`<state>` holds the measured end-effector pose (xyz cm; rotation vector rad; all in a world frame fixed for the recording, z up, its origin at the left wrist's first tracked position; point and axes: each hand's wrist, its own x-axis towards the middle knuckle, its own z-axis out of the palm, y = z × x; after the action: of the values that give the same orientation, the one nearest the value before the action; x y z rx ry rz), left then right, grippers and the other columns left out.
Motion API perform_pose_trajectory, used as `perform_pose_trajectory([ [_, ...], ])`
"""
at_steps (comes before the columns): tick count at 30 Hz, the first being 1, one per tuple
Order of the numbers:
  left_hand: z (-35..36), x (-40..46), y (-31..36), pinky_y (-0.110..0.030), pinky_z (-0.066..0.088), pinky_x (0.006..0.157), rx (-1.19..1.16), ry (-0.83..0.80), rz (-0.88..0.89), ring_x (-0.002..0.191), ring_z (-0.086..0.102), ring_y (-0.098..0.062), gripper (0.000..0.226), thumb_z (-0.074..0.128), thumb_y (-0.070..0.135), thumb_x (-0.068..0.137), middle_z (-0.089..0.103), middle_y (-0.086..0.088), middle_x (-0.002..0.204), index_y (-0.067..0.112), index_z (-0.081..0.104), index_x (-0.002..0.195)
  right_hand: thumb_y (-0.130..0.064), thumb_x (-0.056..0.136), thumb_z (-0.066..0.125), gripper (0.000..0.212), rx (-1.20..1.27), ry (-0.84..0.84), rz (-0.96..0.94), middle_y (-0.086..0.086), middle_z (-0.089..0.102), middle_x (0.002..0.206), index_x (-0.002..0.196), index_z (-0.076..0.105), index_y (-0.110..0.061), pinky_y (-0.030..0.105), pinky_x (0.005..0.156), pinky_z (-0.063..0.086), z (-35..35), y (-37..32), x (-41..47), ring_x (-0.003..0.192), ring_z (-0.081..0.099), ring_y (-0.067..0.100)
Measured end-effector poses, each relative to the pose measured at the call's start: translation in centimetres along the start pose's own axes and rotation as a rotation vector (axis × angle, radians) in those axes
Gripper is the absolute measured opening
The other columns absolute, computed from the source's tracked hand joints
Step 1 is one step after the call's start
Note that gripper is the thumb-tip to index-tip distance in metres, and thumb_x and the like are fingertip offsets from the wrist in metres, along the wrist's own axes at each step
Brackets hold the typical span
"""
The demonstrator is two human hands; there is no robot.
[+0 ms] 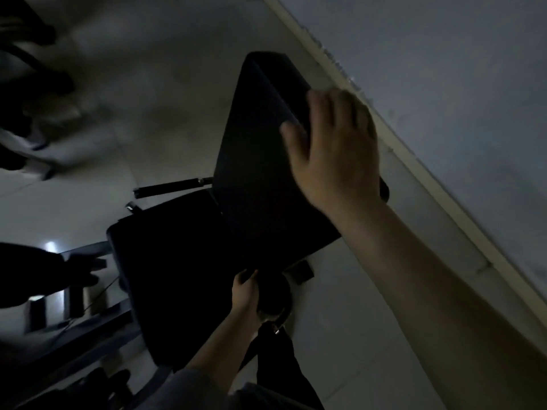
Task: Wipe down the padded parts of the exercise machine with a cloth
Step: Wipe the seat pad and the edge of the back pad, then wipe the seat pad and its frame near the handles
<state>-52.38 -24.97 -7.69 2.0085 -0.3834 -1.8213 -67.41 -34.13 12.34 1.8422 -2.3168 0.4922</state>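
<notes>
Against the wall: wiping the back pad.
Right hand lies spread over its edge, cloth not discernible; left hand grips the seat pad edge, probably for bracing.

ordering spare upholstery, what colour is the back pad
Black, plain, as far as the dim head view shows the back pad.

Matt black padding, pale smooth floor, all in dim light

The back pad and seat pad look like smooth matt black upholstery, with a soft sheen along the back pad's top edge. The handle bar has a dull black grip and a metal-looking end. The floor is pale and smooth; the wall is matt grey with scuffs.
</notes>
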Motion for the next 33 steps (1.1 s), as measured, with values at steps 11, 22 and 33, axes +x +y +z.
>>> perform_pose_trajectory([
  [11, -11.2, -4.2, 0.8, -0.028, 0.056, 0.07, -0.323, -0.285, 0.131, 0.091, 0.071, -0.019, 0.035, 0.035, 0.03, 0.101, 0.075, -0.007, 0.098, 0.014, 0.064, 0.111, -0.069, 0.071, 0.059, 0.066, 0.922, -1.258, 0.649, -0.006, 0.059, 0.119, 0.121, 0.052, -0.026, 0.031, 0.086, 0.051, 11.6, -7.8, -15.3, 0.105, 0.06, 0.015],
  [22, -24.1, 3.9, -1.2, -0.038, 0.053, 0.086, -0.015, -0.244, 0.079, 0.107, 0.059, -0.026, 0.053, 0.06, 0.002, 0.087, 0.056, -0.008, 0.124, 0.026, 0.045, 0.131, -0.005, 0.088, 0.052, 0.044, 0.898, -1.202, 0.266, 0.0, 0.058, 0.1, 0.086, 0.06, -0.048, 0.025, 0.066, 0.047, 18.8, -14.9, -16.6, 0.08, 0.058, 0.013],
  [33, -26.3, 8.3, 3.8, -0.048, 0.053, 0.091, 0.116, -0.106, 0.461, 0.108, 0.059, -0.026, 0.042, 0.072, 0.025, 0.068, 0.058, -0.005, 0.115, 0.043, 0.057, 0.103, -0.007, 0.089, 0.049, 0.03, 0.857, -0.726, 0.499, -0.007, 0.052, 0.113, 0.098, 0.059, -0.034, 0.025, 0.084, 0.048, 21.6, -20.0, -14.1, 0.1, 0.055, 0.012],
])
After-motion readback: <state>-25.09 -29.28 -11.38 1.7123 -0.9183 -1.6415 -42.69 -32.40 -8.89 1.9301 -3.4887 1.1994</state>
